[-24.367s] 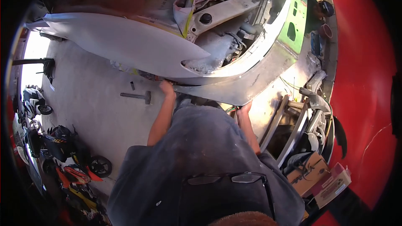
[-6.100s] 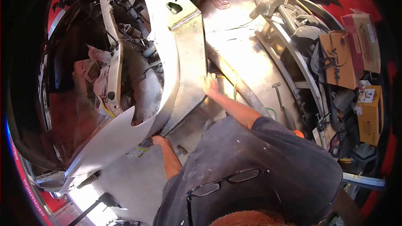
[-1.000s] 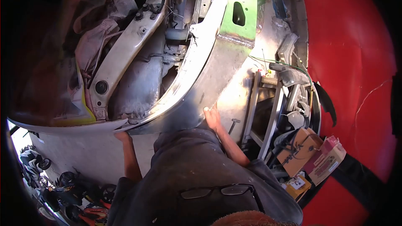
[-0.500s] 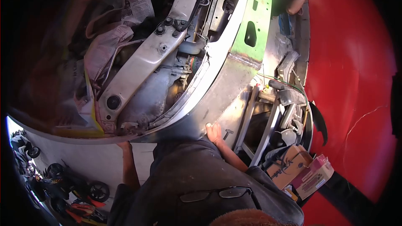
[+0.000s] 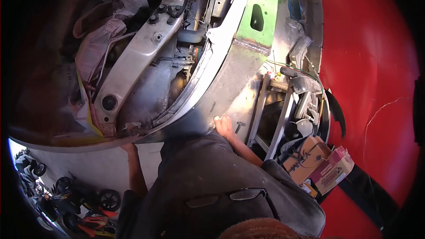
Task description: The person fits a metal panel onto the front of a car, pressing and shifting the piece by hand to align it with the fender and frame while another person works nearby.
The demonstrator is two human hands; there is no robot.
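Bare grey metal, matt and scuffed, forms the body panel (image 5: 237, 68), joined to a green-painted section (image 5: 267, 22) by a rough, brownish weld seam (image 5: 252, 45). The frame rail (image 5: 139, 57) is smooth pale metal with a soft sheen. The printed paper (image 5: 98, 46) looks creased, the brown box (image 5: 303, 161) matt cardboard, the shirt (image 5: 208, 168) dull dark cloth, the big red surface (image 5: 363, 57) glossy.

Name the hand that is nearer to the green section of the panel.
The right hand. It is at the edge of the bare-metal stretch beside the green section; the left hand is farther along, at the curved lower edge.
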